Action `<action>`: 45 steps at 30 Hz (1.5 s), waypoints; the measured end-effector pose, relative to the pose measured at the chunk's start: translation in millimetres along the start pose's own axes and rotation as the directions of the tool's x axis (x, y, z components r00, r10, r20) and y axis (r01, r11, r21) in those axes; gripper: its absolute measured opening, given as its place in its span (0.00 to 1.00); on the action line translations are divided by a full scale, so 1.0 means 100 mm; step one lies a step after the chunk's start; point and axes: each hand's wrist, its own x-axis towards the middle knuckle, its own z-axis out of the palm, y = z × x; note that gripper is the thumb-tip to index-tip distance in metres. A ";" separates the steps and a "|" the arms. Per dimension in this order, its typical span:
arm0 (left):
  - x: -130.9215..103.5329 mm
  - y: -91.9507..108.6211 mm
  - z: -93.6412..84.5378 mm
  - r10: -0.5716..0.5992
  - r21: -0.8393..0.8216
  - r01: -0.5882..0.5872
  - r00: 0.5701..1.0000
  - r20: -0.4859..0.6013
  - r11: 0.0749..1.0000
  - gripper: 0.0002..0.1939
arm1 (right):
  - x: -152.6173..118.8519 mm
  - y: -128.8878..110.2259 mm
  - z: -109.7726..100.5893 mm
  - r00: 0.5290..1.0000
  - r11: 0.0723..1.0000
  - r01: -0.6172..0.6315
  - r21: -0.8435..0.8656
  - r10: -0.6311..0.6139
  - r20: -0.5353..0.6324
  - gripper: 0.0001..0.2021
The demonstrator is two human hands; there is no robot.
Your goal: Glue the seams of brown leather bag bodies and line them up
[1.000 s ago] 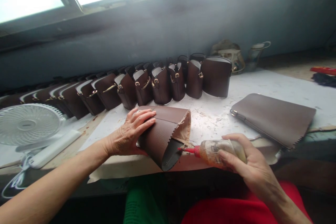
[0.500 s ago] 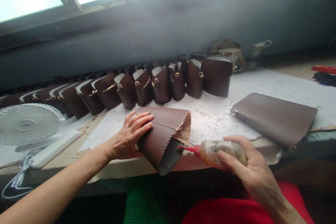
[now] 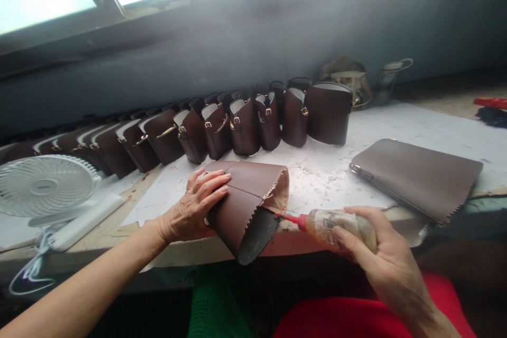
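Left hand (image 3: 190, 208) on a brown bag body (image 3: 237, 195), which lies on its side at the near edge of the table (image 3: 447, 103); left grip half open, bent over the bag's left end, fingers spread along the upper face, thumb out of sight; the bag's open end, zigzag-cut, faces right, tan lining (image 3: 280, 195) showing inside, dark inner face below it at the near side.

Right hand (image 3: 384, 253) has a squeeze bottle (image 3: 322, 222); right grip closed round the stained body, thumb on the near side; red nozzle (image 3: 295, 219) points left at the bag's open end; whether the tip touches, cannot tell.

To the right, a flattened brown bag (image 3: 415, 174) with a small buckle, on white paper (image 3: 317, 174) strewn with scraps; beyond the worked piece, rows of similar brown bags (image 3: 244, 132) standing upright, buckled, reaching to the far left; near left, a white fan (image 3: 43, 185) with a bundled cord (image 3: 34, 264); far right, a clear lidded bottle (image 3: 388, 84) by the wall.
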 end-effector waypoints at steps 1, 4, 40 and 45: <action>0.00 0.00 0.00 0.006 0.004 -0.006 1.000 -0.010 1.000 0.59 | 0.00 0.01 0.00 1.000 1.000 0.018 -0.026 -0.018 -0.013 0.19; 0.01 0.01 -0.01 0.019 0.014 -0.019 0.999 -0.029 1.000 0.59 | -0.04 0.01 -0.02 0.995 0.997 0.080 -0.022 -0.079 0.057 0.16; -0.03 0.07 0.06 0.069 0.057 -0.060 0.985 -0.158 0.997 0.50 | -0.23 -0.16 -0.01 0.951 0.961 0.272 0.044 -0.276 0.137 0.13; -0.01 0.07 0.05 0.081 0.059 -0.072 0.983 -0.164 0.996 0.47 | -0.03 -0.11 0.01 0.952 0.946 0.303 -0.115 -0.306 -0.012 0.13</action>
